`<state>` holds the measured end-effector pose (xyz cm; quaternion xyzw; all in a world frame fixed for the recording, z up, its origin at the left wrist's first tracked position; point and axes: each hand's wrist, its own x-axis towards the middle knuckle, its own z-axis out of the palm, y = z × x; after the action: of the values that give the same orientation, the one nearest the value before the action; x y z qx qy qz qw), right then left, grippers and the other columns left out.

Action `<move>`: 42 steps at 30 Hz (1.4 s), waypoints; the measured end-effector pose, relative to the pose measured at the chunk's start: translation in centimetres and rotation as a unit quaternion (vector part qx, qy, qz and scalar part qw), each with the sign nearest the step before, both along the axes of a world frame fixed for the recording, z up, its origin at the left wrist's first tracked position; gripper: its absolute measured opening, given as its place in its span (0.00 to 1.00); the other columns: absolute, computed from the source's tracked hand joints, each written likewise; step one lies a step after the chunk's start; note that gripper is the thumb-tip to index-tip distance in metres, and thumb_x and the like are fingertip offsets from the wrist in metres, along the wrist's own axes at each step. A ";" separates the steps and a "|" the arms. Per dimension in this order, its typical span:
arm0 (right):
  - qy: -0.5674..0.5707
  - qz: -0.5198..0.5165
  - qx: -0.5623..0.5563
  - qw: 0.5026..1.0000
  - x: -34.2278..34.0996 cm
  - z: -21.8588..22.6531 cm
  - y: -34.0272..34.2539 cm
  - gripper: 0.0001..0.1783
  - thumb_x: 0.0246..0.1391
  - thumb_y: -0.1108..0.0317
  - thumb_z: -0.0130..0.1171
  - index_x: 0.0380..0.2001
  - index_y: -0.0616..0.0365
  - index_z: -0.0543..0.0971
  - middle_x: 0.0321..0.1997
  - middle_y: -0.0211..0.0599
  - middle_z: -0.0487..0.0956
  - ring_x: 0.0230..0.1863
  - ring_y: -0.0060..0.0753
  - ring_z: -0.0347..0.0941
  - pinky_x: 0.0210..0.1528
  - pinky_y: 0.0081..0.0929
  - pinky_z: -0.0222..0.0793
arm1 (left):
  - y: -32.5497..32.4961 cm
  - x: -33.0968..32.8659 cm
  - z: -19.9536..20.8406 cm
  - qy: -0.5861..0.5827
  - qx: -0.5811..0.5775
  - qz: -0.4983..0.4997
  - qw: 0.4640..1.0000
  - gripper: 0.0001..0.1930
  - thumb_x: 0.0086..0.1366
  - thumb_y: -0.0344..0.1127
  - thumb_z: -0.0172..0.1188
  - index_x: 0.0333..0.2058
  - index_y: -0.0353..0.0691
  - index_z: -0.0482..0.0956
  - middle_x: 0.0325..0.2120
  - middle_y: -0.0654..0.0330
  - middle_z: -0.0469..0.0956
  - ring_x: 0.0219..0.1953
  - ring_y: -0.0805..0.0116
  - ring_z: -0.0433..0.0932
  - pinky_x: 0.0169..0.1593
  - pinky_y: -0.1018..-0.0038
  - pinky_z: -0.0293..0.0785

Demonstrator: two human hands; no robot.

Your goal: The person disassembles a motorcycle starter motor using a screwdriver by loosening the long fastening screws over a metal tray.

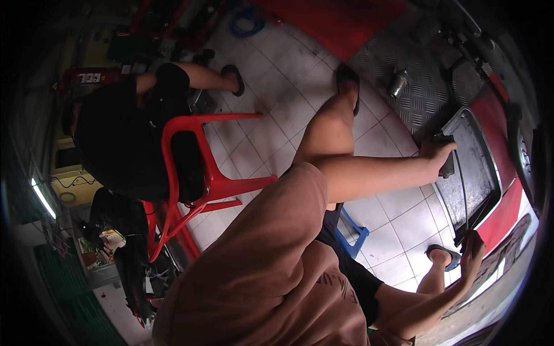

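My left hand is closed around a dark, block-shaped part over the near edge of a metal tray. From that part a thin, dark cable or rod runs across the tray, fairly straight. It ends near my right hand, whose fingers are bent in around its dark end piece; the exact shape there is too dark to make out. Under the cable's right end a dark strip lies along the tray's edge.
A silvery cylinder stands on a diamond-plate metal surface beyond my left foot. A blue stool is beneath me. At the left, a person in black sits on a red plastic chair. Coiled blue hose lies on the tiled floor.
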<state>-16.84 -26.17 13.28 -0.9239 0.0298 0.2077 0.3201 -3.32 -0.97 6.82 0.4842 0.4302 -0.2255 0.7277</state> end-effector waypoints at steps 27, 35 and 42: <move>-0.227 0.026 0.109 0.967 -0.7 -0.9 1.9 0.10 0.56 0.71 0.50 0.40 0.66 0.71 0.26 0.47 0.74 0.21 0.37 0.70 0.21 0.32 0.63 | 1.5 -0.1 2.3 -0.030 -0.019 -0.034 0.999 0.36 0.44 0.48 0.71 0.52 0.45 0.70 0.42 0.58 0.74 0.42 0.67 0.74 0.40 0.68 0.75; -0.201 -0.022 0.091 0.975 0.2 1.3 3.8 0.06 0.53 0.71 0.51 0.28 0.64 0.70 0.15 0.38 0.68 0.12 0.29 0.65 0.17 0.28 0.59 | 1.1 0.1 1.5 -0.025 0.000 -0.031 0.999 0.35 0.44 0.47 0.71 0.51 0.43 0.71 0.41 0.59 0.74 0.40 0.68 0.74 0.39 0.69 0.75; -0.142 -0.053 0.099 0.983 -0.2 0.4 2.6 0.11 0.55 0.67 0.52 0.27 0.65 0.70 0.15 0.33 0.64 0.16 0.22 0.59 0.19 0.25 0.53 | 1.2 0.2 2.2 -0.065 0.001 -0.029 0.997 0.29 0.45 0.43 0.70 0.45 0.40 0.73 0.37 0.57 0.76 0.37 0.67 0.75 0.36 0.69 0.74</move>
<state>-17.07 -23.56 13.70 -0.9048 0.0122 0.0589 0.4216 -3.09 0.27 9.01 0.5111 0.3679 -0.2136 0.7469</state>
